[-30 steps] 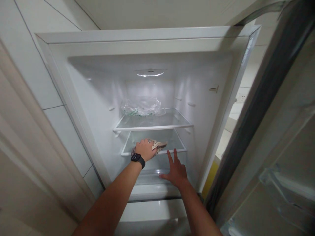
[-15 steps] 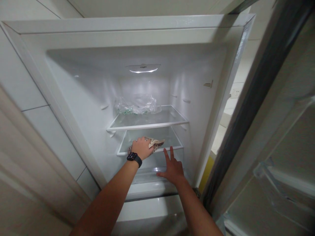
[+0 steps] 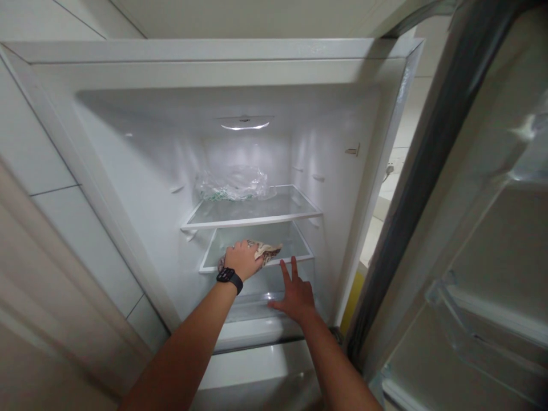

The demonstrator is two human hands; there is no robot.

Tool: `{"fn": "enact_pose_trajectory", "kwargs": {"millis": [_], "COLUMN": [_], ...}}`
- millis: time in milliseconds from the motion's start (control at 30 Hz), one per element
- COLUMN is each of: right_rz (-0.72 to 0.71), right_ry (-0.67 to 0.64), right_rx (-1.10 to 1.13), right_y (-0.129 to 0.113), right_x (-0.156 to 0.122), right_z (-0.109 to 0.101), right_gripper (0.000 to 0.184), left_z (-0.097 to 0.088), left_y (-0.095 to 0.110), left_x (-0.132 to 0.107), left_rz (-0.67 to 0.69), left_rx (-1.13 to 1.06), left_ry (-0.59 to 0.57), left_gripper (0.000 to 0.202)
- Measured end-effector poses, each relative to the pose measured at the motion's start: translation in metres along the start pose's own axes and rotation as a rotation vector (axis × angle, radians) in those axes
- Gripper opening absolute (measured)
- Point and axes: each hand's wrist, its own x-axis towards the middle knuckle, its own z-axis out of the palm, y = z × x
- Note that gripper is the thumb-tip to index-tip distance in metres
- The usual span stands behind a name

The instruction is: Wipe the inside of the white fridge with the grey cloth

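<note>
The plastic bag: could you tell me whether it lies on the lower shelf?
No, the plastic bag lies at the back of the upper shelf, while the lower shelf holds the cloth under the left hand.

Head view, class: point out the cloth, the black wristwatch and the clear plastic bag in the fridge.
cloth (image 3: 268,250): head view, on its patterned end that shows.
wristwatch (image 3: 229,278): head view, on the black band.
plastic bag (image 3: 233,182): head view, on the middle of its crumpled clear film.

Left hand (image 3: 242,260) pressing cloth (image 3: 266,251) on lower shelf (image 3: 299,251), right hand (image 3: 294,292) spread below
</note>
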Motion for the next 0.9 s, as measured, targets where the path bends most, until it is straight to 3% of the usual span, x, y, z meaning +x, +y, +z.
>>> {"fn": "enact_pose_trajectory", "kwargs": {"millis": [567, 900], "right_rz": [-0.01, -0.022], "right_ry": [0.034, 0.125], "right_rx": [0.053, 0.094], "right_y": [0.001, 0.004], "right_x": [-0.003, -0.007], "right_z": [0.004, 0.016], "right_gripper": [0.134, 0.129], "left_z": [-0.003, -0.001], "left_y": [0.005, 0.024], "left_x": [0.001, 0.009], "left_rz": [0.011, 0.049], "left_rx": [0.016, -0.007], "left_ry": [-0.017, -0.015], "left_gripper": [0.045, 0.045]}}
